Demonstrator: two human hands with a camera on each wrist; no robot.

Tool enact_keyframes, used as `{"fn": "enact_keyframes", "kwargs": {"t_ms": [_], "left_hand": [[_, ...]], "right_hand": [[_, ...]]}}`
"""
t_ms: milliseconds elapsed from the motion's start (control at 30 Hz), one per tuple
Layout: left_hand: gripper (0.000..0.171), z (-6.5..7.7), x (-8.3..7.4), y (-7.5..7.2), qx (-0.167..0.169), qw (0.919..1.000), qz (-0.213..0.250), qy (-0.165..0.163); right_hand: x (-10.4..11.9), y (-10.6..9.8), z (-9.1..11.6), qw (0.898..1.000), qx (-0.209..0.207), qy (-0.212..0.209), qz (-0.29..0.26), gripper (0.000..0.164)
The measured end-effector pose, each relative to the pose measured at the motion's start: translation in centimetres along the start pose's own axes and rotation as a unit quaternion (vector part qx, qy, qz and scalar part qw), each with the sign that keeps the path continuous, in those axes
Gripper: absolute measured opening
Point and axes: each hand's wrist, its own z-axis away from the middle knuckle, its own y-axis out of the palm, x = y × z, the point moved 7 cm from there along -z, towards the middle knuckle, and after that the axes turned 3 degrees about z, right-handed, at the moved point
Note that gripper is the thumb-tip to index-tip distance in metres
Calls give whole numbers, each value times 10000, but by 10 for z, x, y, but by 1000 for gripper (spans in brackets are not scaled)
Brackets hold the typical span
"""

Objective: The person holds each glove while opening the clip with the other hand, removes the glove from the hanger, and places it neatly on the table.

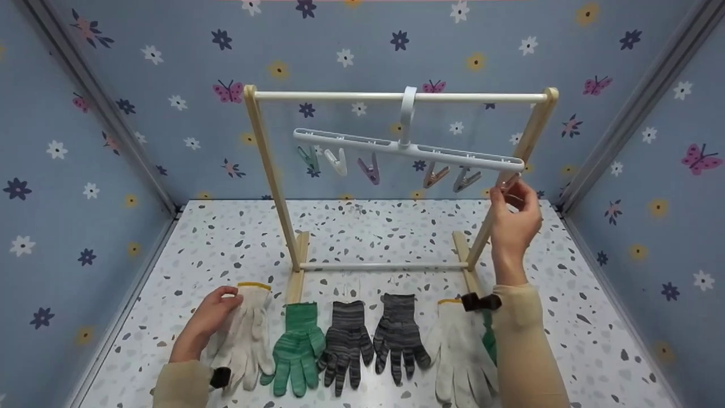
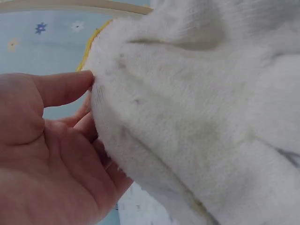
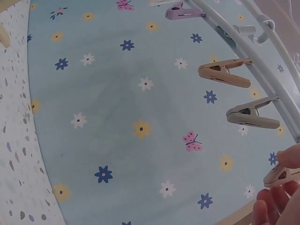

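My left hand (image 1: 214,314) pinches the edge of a white glove (image 1: 249,334) near its yellow-trimmed cuff; in the left wrist view the thumb (image 2: 65,89) lies on one side of the fabric, with the fingers partly behind it. Up at the right end of a white clip hanger (image 1: 351,141), my right hand (image 1: 514,221) holds a beige clothespin (image 3: 276,176) between thumb and fingers. The hanger hooks over the rack's top bar and tilts down to the right. Other clothespins, such as a purple one (image 1: 369,169) and a grey one (image 1: 467,179), hang from it.
A wooden rack (image 1: 272,181) with white bars stands on the speckled table (image 1: 226,232). Along the front lie a green glove (image 1: 299,345), two dark grey striped gloves (image 1: 346,340) and another white glove (image 1: 459,345); a green one (image 1: 489,334) is partly hidden by my right forearm. Patterned walls surround the table.
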Motion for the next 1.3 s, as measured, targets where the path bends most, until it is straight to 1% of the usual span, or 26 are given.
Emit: {"fn": "enact_keyframes", "kwargs": {"t_ms": [133, 300, 367, 500, 667, 733, 900, 1033, 1100, 1167, 1300], "left_hand": [[45, -6, 2, 7, -36, 9999, -113, -19], [47, -9, 0, 14, -105, 9978, -645, 88], [49, -9, 0, 16, -139, 9961, -863, 86], [52, -7, 1, 21, -180, 9937, -1105, -24], [53, -5, -1, 23, -335, 9889, -1433, 223], [54, -4, -2, 24, -340, 9881, -1472, 273], [56, 1, 0, 25, -273, 9898, -1396, 81], [55, 5, -3, 26, -376, 9879, -1494, 165], [53, 7, -7, 26, -498, 9865, -1538, 275], [49, 8, -12, 25, -706, 9860, -1452, 429], [34, 13, -22, 26, -1246, 9837, -1012, 816]], "right_hand": [[1, -3, -1, 10000, -24, -15, -9, 35], [1, -4, -2, 10000, -45, -1, 12, 36], [0, -5, -2, 10000, -26, -19, 6, 37], [-1, -5, 0, 10000, 36, -31, 16, 38], [-4, -7, 3, 9999, 80, -52, 72, 37], [-6, -9, 4, 9999, 77, -102, 68, 37], [-13, -10, 8, 9998, 161, -113, 72, 37], [-21, -9, 11, 9991, 340, -14, 244, 36], [-25, -7, 12, 9983, 478, 50, 341, 36], [-29, -6, 13, 9973, 624, 127, 377, 36], [-39, -7, 21, 9949, 851, 254, 486, 35]]}}
